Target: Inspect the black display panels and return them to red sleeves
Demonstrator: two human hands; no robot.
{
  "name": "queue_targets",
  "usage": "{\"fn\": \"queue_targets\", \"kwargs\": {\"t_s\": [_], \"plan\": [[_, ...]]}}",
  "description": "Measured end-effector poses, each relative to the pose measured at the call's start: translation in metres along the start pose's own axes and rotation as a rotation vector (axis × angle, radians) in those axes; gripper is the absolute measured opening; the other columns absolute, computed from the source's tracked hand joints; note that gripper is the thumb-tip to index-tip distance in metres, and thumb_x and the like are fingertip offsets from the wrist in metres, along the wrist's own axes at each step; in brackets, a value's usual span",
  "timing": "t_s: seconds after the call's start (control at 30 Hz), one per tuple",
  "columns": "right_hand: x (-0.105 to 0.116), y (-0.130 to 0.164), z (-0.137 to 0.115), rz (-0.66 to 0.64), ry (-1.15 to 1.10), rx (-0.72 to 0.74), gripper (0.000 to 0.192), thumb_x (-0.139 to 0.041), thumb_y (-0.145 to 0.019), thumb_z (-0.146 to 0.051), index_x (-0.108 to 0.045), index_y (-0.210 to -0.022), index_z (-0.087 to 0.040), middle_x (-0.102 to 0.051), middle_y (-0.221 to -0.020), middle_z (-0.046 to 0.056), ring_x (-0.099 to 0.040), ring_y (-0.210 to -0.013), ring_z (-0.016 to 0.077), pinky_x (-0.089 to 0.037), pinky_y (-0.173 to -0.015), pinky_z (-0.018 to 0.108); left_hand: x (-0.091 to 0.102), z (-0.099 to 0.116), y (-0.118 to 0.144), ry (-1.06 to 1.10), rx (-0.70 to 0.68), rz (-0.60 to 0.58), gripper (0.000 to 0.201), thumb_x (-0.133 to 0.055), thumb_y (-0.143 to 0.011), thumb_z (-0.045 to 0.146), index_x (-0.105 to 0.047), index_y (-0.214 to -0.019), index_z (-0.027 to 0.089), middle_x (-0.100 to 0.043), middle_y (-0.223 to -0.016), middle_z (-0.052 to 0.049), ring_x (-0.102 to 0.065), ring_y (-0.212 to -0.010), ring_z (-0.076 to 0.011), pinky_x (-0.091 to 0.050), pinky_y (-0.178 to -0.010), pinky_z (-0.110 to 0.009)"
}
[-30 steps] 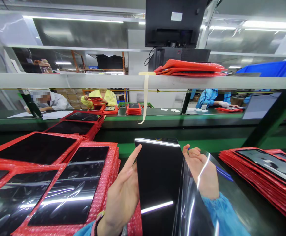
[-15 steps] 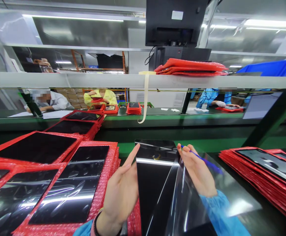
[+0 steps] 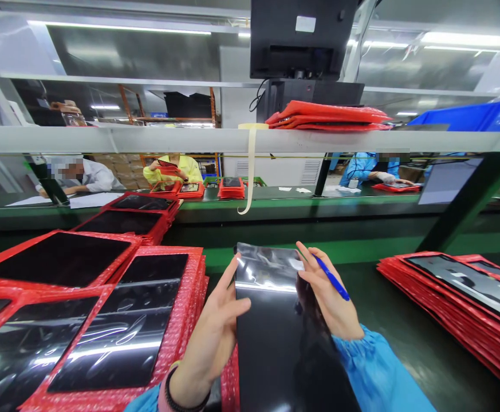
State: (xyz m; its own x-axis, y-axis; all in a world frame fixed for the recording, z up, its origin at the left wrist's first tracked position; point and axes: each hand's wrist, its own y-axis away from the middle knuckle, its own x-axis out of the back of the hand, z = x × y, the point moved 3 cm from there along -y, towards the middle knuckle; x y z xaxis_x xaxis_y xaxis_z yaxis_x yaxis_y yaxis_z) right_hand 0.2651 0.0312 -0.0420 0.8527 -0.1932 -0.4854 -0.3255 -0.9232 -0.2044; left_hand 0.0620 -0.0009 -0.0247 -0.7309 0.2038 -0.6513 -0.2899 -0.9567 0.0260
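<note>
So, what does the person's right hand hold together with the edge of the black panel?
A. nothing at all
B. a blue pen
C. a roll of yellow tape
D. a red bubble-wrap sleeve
B: a blue pen lies between the fingers of the right hand while that hand touches the right edge of the black panel, and the left hand steadies the panel's left edge.

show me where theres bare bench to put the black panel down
Bare dark bench lies between the right hand and the red stack at right. The green belt strip beyond the black panel is bare too. Left is crowded with red bubble-wrap stacks.
</note>
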Motion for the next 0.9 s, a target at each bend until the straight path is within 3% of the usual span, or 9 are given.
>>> {"fn": "queue_targets", "kwargs": {"t_s": [0.13,0.3,0.47,0.53,0.63,0.8,0.9], "plan": [[0.017,0.0,0.018,-0.005,0.083,0.053,0.035,-0.073,-0.071,-0.025,-0.057,-0.102,-0.028,-0.056,-0.139,0.005,-0.048,-0.131,0.0237,-0.036,-0.108,0.044,0.018,-0.017,-0.003,-0.187,-0.079,0.121,0.071,-0.068,-0.068,0.004,-0.055,-0.13,0.035,-0.037,-0.152,0.008,-0.015,-0.145,-0.0135,-0.013,-0.115,-0.027],[0.07,-0.02,0.039,0.09,0.275,0.161,0.026,-0.071,-0.077,-0.027,-0.058,-0.099,-0.023,-0.064,-0.124,0.005,-0.05,-0.128,0.0205,-0.03,-0.112,0.039,0.055,-0.04,-0.005,-0.324,-0.023,0.268,0.057,-0.063,-0.083,0.032,-0.046,-0.138,0.031,-0.028,-0.156,0.004,-0.013,-0.145,-0.0159,-0.008,-0.116,-0.031],[0.113,-0.043,0.074,0.045,0.497,0.035,0.017,-0.064,-0.088,-0.025,-0.063,-0.1,-0.014,-0.067,-0.107,0.006,-0.064,-0.099,0.0222,-0.052,-0.087,0.044,0.087,-0.066,-0.003,-0.373,0.026,0.329,0.064,-0.058,-0.086,0.041,-0.035,-0.144,0.03,-0.014,-0.16,0.006,-0.004,-0.146,-0.0155,-0.005,-0.116,-0.028],[0.119,-0.049,0.087,-0.019,0.574,-0.032,0.019,-0.061,-0.091,-0.027,-0.062,-0.105,-0.014,-0.066,-0.107,0.006,-0.065,-0.093,0.0204,-0.054,-0.081,0.042,0.096,-0.078,-0.003,-0.38,0.045,0.352,0.074,-0.059,-0.085,0.042,-0.023,-0.148,0.033,-0.008,-0.161,0.006,-0.004,-0.146,-0.0177,-0.007,-0.116,-0.03],[0.121,-0.056,0.1,-0.092,0.662,-0.105,0.021,-0.06,-0.091,-0.028,-0.062,-0.108,-0.015,-0.066,-0.106,0.006,-0.066,-0.088,0.019,-0.056,-0.077,0.039,0.107,-0.094,-0.007,-0.384,0.051,0.395,0.085,-0.058,-0.085,0.043,-0.007,-0.151,0.03,-0.008,-0.162,-0.001,-0.011,-0.145,-0.0225,-0.01,-0.116,-0.034],[0.123,-0.061,0.106,-0.101,0.707,-0.104,0.02,-0.06,-0.092,-0.028,-0.062,-0.106,-0.015,-0.067,-0.103,0.005,-0.066,-0.084,0.0176,-0.056,-0.073,0.036,0.114,-0.113,-0.013,-0.404,-0.061,0.446,0.093,-0.063,-0.08,0.046,-0.006,-0.151,0.027,-0.031,-0.155,-0.012,-0.023,-0.142,-0.0295,-0.019,-0.114,-0.042],[0.123,-0.055,0.099,-0.057,0.689,-0.013,0.021,-0.061,-0.09,-0.029,-0.063,-0.104,-0.014,-0.068,-0.105,0.006,-0.067,-0.089,0.0195,-0.056,-0.079,0.041,0.118,-0.115,-0.007,-0.464,-0.212,0.446,0.098,-0.07,-0.073,0.044,-0.011,-0.149,0.026,-0.022,-0.158,-0.01,-0.014,-0.145,-0.0255,-0.012,-0.116,-0.033]]}}
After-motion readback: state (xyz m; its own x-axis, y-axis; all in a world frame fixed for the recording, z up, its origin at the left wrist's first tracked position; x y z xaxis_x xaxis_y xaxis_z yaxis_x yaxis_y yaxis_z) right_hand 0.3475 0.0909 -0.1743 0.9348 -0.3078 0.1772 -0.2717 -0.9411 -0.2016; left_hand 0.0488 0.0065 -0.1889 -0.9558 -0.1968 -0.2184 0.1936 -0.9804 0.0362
